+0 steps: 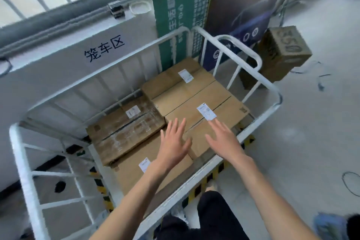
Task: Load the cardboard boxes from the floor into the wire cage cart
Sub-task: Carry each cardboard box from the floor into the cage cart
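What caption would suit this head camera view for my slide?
Open left hand and open right hand reach over brown cardboard boxes packed in a white wire cage cart.

Stretched forward on bare arms, left hand (174, 143) and right hand (224, 139) side by side, palms down, fingers straight and spread.

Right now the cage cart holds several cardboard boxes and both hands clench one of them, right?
No: the head view shows the left hand and right hand open, fingers spread, gripping nothing. The cage cart does hold several cardboard boxes.
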Available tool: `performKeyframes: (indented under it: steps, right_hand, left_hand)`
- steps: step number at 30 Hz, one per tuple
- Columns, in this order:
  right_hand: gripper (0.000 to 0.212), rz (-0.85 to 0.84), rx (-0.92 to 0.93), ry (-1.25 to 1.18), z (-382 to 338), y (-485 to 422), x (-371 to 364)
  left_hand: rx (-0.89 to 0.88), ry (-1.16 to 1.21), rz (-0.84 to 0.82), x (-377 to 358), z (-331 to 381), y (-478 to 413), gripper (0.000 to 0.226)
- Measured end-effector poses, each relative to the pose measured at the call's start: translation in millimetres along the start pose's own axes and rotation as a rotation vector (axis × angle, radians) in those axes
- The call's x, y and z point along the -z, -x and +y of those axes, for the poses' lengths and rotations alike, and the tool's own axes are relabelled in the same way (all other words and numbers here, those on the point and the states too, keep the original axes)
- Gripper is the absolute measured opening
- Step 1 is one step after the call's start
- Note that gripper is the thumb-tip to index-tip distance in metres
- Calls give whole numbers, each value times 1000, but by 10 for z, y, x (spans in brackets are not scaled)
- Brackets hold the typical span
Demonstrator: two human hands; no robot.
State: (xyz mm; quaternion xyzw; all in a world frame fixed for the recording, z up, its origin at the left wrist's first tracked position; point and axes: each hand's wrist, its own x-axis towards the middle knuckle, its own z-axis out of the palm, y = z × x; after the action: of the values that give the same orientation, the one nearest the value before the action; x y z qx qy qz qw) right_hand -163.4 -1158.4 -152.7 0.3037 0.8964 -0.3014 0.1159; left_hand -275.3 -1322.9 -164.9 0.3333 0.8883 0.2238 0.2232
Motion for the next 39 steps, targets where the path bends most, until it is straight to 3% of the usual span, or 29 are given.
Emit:
performKeyframes:
  steps: [9, 20, 26, 39]
  right_hand:
    - [59, 229, 93, -80, 381, 331, 1010]
    - [59, 433, 21, -130, 2598, 667, 2600]
    - [61, 488, -80, -207, 3609, 713, 3175]
    - [59, 535, -180, -311, 4723, -872, 4187]
  left_hand:
    - [-151, 67, 138, 164, 1288, 47, 66]
    - [-350, 160, 114, -810, 3747, -797, 63]
    - [-364, 198, 18, -1454, 4643, -1214, 63]
    - [-318, 232, -90, -1861, 5823, -3326, 63]
